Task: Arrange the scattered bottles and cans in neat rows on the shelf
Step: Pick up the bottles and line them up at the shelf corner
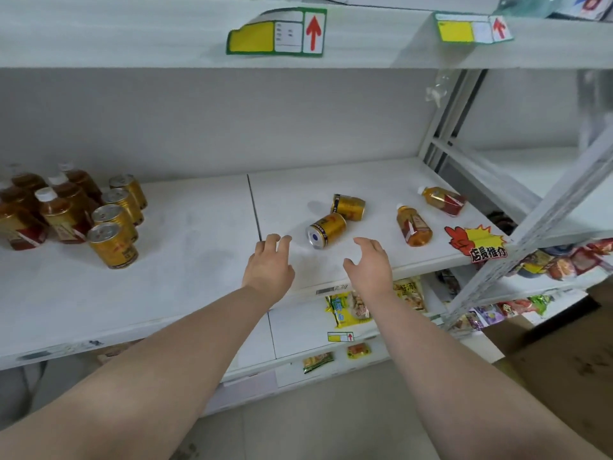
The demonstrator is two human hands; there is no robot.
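Shelf [199,260], white:
- Two fallen gold cans, near [326,229] and far [348,207], at centre; print unreadable.
- Two tea bottles [414,225] lying on their sides at right.
- Upright can row [114,240] at left.
- Edge sticker [477,242] reading 店員推介.
- Left hand [268,263] and right hand [370,265]: fingers loosely spread, holding nothing, flanking the near can.

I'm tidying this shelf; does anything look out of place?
Yes. On the shelf's right half, the near can, far can, near bottle and far bottle lie on their sides, scattered at odd angles. The rows at left stand upright.
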